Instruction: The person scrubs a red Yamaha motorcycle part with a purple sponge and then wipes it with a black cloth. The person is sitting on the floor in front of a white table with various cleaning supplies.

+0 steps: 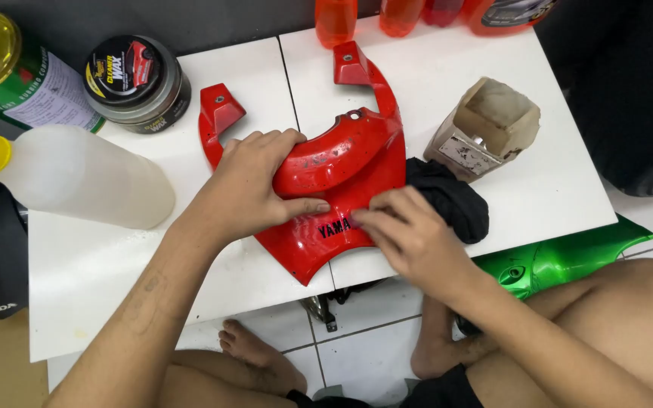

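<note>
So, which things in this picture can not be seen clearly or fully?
- Red panel, head view: its middle is covered by the left hand and the right hand.
- Black cloth: partly behind the right hand and the panel.
- Green panel: mostly hidden under the white table and the leg.
- Orange bottles: cut off by the top edge.
- Right fingertips: whether they hold anything cannot be told.

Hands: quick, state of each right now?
Left hand: fingers closed over the red fairing panel.
Right hand: fingertips pressing on the panel, grip unclear.
</note>
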